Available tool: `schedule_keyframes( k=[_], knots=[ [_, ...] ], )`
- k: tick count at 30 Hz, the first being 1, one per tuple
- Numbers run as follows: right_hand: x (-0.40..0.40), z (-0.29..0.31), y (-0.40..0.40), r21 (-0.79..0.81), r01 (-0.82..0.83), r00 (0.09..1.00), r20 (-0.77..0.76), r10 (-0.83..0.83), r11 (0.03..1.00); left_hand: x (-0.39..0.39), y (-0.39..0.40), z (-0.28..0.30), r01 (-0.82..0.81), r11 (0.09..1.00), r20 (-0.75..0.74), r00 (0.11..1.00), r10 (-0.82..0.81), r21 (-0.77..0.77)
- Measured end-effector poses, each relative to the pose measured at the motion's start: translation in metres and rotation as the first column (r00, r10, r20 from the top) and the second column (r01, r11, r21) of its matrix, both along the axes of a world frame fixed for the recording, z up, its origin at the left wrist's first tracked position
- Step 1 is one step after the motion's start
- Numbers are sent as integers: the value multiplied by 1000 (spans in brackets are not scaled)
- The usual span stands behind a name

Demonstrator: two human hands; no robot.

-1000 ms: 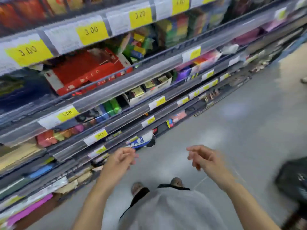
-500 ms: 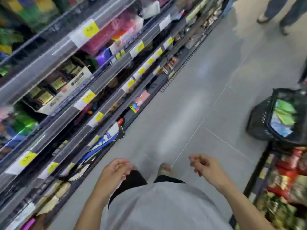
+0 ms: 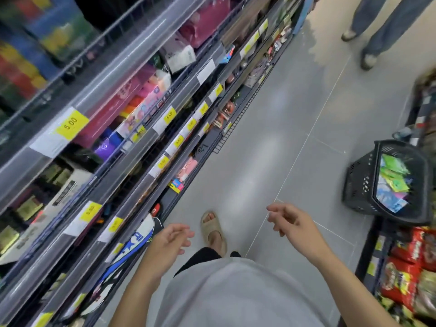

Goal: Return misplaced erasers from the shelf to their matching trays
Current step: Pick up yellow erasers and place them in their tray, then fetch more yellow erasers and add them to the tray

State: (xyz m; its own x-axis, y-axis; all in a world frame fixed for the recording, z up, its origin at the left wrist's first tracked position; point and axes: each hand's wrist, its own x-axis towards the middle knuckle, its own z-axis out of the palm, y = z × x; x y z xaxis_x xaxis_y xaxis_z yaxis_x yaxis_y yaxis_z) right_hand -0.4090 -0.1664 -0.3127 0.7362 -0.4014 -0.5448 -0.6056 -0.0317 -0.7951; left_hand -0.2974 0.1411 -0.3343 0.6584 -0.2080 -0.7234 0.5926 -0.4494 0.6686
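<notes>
Nearest me, both hands hang over the aisle floor, L hand (image 3: 171,239) and R hand (image 3: 289,223) loosely curled, nothing held. Step in hand, as I judge: between picks, searching; next move needs a stray eraser spotted on the shelving (image 3: 132,142) at my left, then a reach. No erasers or trays identifiable, too blurred; black basket (image 3: 361,182) farther right.

A yellow price tag (image 3: 72,123) on the upper shelf rail (image 3: 113,90) reads 5.00 — clear enough. Another yellow tag (image 3: 169,116) one rail lower also reads 5.00. The remaining tags and the package print are too blurred to read.
</notes>
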Motion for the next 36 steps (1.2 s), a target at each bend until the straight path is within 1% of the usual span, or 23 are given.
schedule_keyframes(
  k=[2, 6, 12, 15, 18, 21, 23, 25, 28, 30, 32, 33, 34, 35, 36],
  knots=[
    [13, -2, -15, -11, 19, 999, -33, -19, 1000, 34, -18, 3, 30, 999, 8, 1000, -30, -21],
    [38, -2, -45, -33, 29, 998, -51, -30, 999, 100, -56, 18, 85, 994, 49, 995, -81, -74],
    [103, 5, -95, -49, -1, 1000, -23, 0, 999, 173, -108, 43, 57, 993, 117, 992, -45, -106],
    [154, 8, -125, -21, -68, 998, 7, 68, 997, 192, -128, 51, 3, 996, 159, 987, 12, -89],
    [216, 15, -153, -2, -187, 981, 52, 187, 982, 206, -152, 73, -84, 993, 210, 973, 99, -82],
    [284, 37, -176, 12, -328, 934, 154, 322, 945, 220, -174, 112, -200, 975, 336, 915, 223, -101],
    [327, 58, -186, -45, -444, 870, 219, 443, 895, 230, -187, 147, -254, 960, 443, 851, 281, -121],
    [368, 86, -189, -107, -544, 782, 296, 549, 832, 239, -197, 185, -304, 943, 562, 760, 327, -138],
    [420, 137, -185, -204, -633, 619, 447, 646, 747, 250, -205, 246, -355, 919, 744, 566, 356, -170],
    [446, 176, -179, -272, -672, 505, 512, 695, 689, 257, -210, 283, -379, 910, 861, 394, 322, -167],
    [468, 214, -170, -341, -684, 401, 563, 723, 645, 269, -212, 312, -418, 891, 932, 218, 289, -179],
    [478, 233, -165, -360, -685, 360, 589, 723, 634, 276, -211, 323, -442, 881, 955, 146, 256, -169],
    [487, 252, -159, -381, -683, 317, 614, 723, 623, 285, -209, 332, -477, 869, 976, 87, 198, -134],
    [495, 270, -153, -408, -678, 271, 634, 724, 611, 295, -206, 340, -524, 849, 993, 47, 108, -67],
    [502, 287, -146, -440, -671, 223, 648, 728, 597, 305, -201, 346, -575, 818, 999, 30, -9, 25]
  ],
)
